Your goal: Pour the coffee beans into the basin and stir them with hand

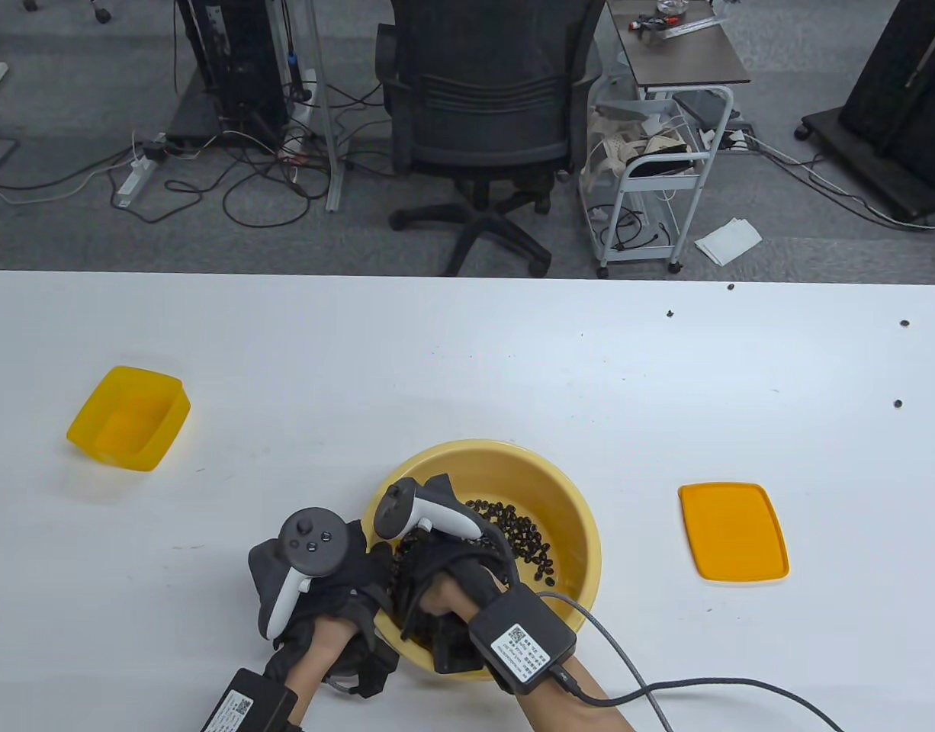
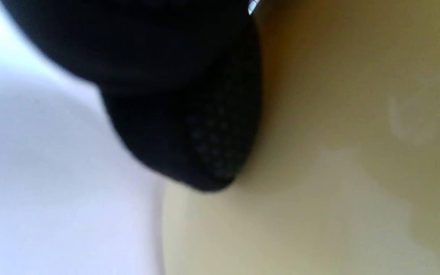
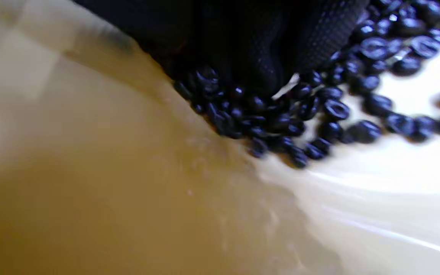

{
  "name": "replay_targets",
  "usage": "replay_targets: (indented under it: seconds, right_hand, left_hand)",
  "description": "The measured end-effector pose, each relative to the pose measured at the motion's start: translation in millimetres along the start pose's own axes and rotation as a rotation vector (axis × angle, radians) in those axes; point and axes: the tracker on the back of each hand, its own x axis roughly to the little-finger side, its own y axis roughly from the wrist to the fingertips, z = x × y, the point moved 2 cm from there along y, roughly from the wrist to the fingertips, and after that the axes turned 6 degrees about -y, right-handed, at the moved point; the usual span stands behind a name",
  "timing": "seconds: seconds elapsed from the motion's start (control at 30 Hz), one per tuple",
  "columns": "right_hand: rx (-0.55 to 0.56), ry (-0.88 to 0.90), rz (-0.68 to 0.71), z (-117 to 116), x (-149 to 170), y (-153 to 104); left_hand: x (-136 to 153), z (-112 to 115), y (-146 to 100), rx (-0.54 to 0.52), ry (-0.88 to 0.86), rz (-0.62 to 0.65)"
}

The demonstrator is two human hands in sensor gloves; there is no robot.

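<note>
The white table spreads out ahead of both my hands. On it, right under my right hand, sits the round yellow basin, the near-left part of its rim between my two wrists. My left hand is outside the basin, against its left wall; in the left wrist view one gloved fingertip lies touching that yellow outer wall where it meets the table. How far my left fingers are curled I cannot tell, since the tracker and glove cover them from above.

My right hand reaches down inside the basin. Its fingers are in the coffee beans, which are heaped against the inner wall around my fingertips and trail off to their right across the pale basin floor. Whether those fingers are straight or closed on any beans I cannot tell.

Well to the right of my right hand an orange lid lies flat on the table. Far to the left of my left hand, and beyond it, stands the small orange box, open side up. A few stray beans lie scattered far off to the right.
</note>
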Motion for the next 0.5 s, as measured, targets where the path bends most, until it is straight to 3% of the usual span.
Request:
replay_targets:
  seconds: [0.2,0.3,0.5]
  right_hand:
    - [0.229,-0.025,-0.029,24,3,9]
    - [0.242,-0.007,-0.076,35,12,13]
    - [0.378,-0.027,-0.225,53,30,17]
  left_hand:
    - [0,0,0,0.004,0.001,-0.002]
    - [-1,0,0,0.004,0.007,0.0]
    - [-1,0,0,0.008,0.008,0.002]
